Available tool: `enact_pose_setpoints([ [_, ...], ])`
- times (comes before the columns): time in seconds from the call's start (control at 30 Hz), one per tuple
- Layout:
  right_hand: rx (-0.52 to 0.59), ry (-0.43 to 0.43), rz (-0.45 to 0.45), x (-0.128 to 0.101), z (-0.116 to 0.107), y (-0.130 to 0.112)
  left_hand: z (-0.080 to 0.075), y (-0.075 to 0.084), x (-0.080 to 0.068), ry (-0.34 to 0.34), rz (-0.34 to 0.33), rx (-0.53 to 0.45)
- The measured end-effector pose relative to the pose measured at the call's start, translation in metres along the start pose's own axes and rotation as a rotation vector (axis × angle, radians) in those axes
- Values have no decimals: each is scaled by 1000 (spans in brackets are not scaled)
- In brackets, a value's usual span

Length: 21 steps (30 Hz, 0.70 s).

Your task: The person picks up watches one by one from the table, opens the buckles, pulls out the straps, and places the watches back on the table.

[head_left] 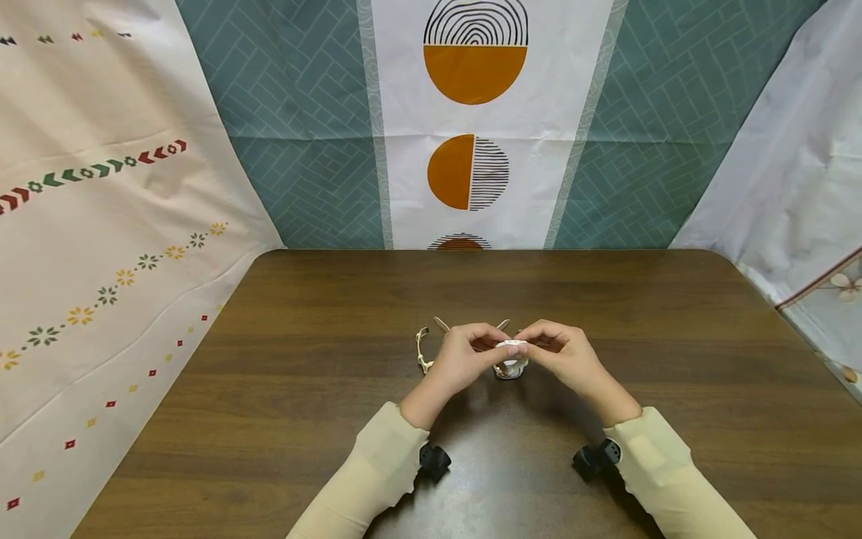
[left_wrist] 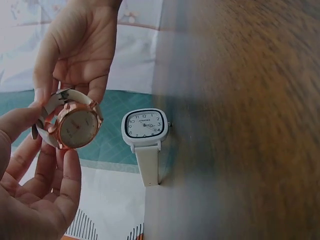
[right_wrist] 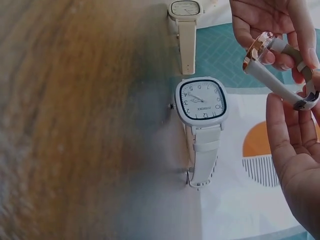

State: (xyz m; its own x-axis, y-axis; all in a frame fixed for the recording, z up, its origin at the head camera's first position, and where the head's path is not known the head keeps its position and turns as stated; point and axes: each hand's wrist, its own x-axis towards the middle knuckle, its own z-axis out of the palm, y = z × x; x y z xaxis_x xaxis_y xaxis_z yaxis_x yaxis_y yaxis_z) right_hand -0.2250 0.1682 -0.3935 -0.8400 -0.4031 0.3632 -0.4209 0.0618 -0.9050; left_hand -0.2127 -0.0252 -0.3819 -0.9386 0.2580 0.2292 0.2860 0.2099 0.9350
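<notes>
Both hands meet over the middle of the brown table (head_left: 283, 419). They hold a round rose-gold watch (head_left: 511, 366) with a white strap just above the tabletop. My left hand (head_left: 481, 350) pinches the strap beside the case (left_wrist: 75, 127). My right hand (head_left: 548, 346) grips the strap from the other side (right_wrist: 280, 87). The watch shows its dial in the left wrist view and its edge (right_wrist: 256, 50) in the right wrist view. My left hand (left_wrist: 45, 150) is below the watch there, my right hand (left_wrist: 75, 60) above it.
A white square-faced watch (right_wrist: 202, 100) (left_wrist: 145, 129) lies on the table just beyond the hands. A cream watch (head_left: 424, 349) (right_wrist: 185, 10) lies to its left. Patterned cloths (head_left: 471, 120) hang around the far, left and right sides of the table.
</notes>
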Motion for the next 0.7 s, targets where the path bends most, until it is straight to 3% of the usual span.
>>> enact_pose_setpoints([
  [0.4,87,75,-13,0,1,0,0,-2,0,-1,4,-31],
  [0.7,233,98,-47,1,4,3,0,-5,2,-7,2,-52],
])
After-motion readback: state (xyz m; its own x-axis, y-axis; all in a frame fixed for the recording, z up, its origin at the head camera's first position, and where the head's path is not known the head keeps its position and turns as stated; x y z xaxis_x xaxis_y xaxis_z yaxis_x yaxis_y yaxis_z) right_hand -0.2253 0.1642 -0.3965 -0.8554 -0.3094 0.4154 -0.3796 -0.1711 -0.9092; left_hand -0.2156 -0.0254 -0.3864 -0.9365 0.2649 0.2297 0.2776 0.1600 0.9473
